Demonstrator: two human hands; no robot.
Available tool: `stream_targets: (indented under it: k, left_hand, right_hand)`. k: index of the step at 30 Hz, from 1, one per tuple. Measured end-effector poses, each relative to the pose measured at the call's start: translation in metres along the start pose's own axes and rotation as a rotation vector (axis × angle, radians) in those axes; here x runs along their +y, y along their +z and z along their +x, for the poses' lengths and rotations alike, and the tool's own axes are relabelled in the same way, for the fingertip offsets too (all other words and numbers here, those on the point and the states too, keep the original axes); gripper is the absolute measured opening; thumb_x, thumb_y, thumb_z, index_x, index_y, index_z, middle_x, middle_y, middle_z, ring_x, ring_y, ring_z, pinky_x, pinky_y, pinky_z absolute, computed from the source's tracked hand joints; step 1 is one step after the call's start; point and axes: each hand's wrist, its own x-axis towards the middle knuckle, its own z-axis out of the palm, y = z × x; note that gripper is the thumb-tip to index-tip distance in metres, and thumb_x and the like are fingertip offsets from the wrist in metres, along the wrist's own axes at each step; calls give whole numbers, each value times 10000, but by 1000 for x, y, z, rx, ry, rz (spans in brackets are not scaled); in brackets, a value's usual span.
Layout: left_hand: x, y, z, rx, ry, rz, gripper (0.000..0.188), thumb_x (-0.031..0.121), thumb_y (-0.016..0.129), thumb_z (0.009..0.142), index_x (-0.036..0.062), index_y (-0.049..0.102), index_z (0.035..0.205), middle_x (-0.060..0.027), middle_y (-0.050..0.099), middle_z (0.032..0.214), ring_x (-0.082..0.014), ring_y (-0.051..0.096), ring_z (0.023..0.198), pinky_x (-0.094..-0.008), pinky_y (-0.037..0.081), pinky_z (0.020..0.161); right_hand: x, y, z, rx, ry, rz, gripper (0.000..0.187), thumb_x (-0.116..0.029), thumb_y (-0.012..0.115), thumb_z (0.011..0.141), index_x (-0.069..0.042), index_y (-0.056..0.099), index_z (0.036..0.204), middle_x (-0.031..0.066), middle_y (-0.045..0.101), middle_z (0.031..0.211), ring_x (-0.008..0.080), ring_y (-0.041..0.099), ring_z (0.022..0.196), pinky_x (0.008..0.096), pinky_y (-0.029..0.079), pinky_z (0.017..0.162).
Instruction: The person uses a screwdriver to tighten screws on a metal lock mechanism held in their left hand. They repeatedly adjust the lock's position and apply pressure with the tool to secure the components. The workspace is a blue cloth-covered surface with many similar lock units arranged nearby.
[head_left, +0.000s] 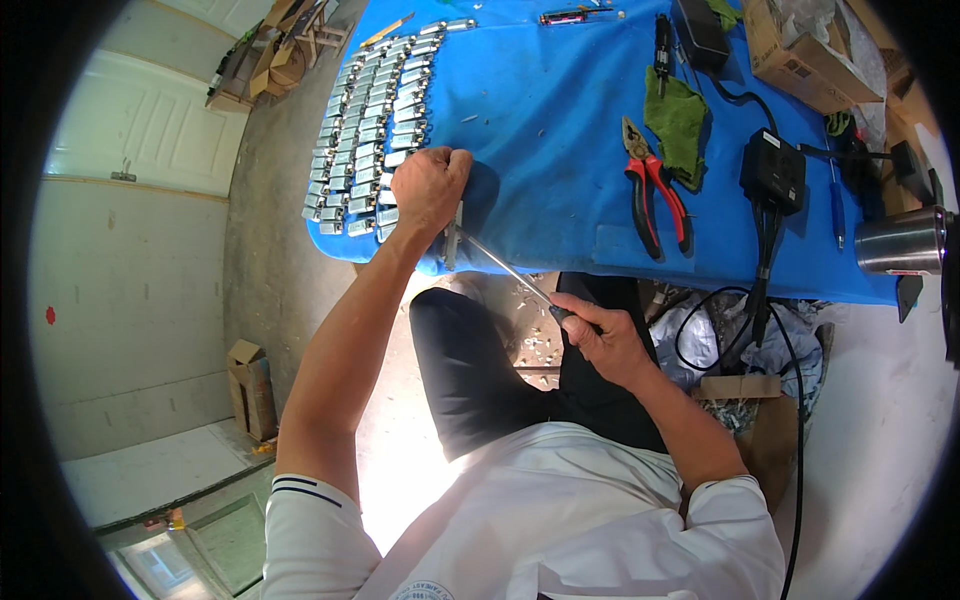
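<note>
Left hand [430, 187] covering metal piece [452, 240], right hand [600, 340] hiding screwdriver [505, 268] handle

One pair of red-handled pliers [655, 190], one green cloth [678, 120], one steel cup [903, 241], two cardboard boxes [800, 50].

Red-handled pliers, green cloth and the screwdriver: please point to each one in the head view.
Red-handled pliers [655, 190]: head view, on the handles near the pivot.
Green cloth [678, 118]: head view, middle of the fabric.
Screwdriver [505, 268]: head view, on the bare metal shaft between the two hands.
</note>
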Motion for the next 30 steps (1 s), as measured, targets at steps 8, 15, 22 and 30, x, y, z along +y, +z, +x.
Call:
stream_targets:
  k: [8,15,22,30]
  left_hand:
    - [7,-4,1,-40,-119,5,408,377,507,841,33,670,693,-190,614,630,-383,607,627,-459,468,641]
    - [7,-2,4,18,-139,22,417,375,500,834,27,658,669,-209,620,651,-407,602,638,-475,463,638]
    - [7,-5,-8,-18,-76,38,391,336,512,839,14,639,657,-221,597,638,-407,594,624,-474,452,615]
    - [-8,-15,-7,-110,-14,-180,471,388,498,893,-4,588,648,-204,545,583,-395,543,569,-457,427,586]
  right_hand:
    - [10,-1,-1,-91,240,392,370,-230,592,990,-48,601,1312,-19,559,714,38,477,571,202,392,499]
    - [9,7,-3,-120,417,699,422,-304,573,998,-58,567,1341,47,585,739,80,459,514,214,388,468]
    - [21,20,-14,18,133,237,342,-192,605,970,-86,632,1295,-16,554,694,36,475,600,201,404,538]
    - [3,-7,-8,-117,410,756,361,-201,521,1017,-65,552,1350,49,559,737,91,469,527,222,386,478]
